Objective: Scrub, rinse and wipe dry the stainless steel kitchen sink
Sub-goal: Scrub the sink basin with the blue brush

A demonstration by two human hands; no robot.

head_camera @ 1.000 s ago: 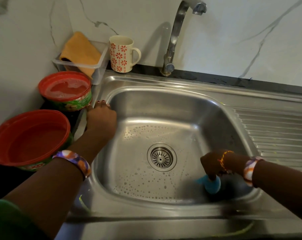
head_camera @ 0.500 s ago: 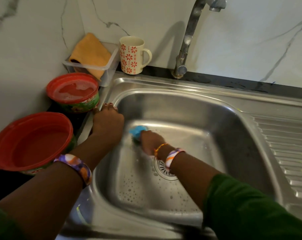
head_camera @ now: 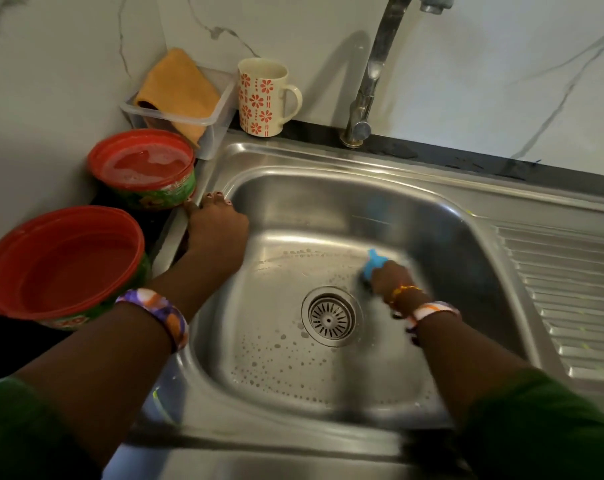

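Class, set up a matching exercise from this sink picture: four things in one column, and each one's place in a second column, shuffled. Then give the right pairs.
Things
1. blue scrubber
2. orange cloth
3. flowered mug
4. left hand

Places
A. on the counter left of the tap
B. resting on the sink's left rim
C. draped over the clear plastic tub
D. gripped in the right hand, on the basin floor above and right of the drain

Pairs: 1-D, 2-C, 3-A, 4-B

The right hand [head_camera: 388,277] with the blue sponge [head_camera: 373,263] now sits right of the drain [head_camera: 330,317], moved from the basin's far-left floor.
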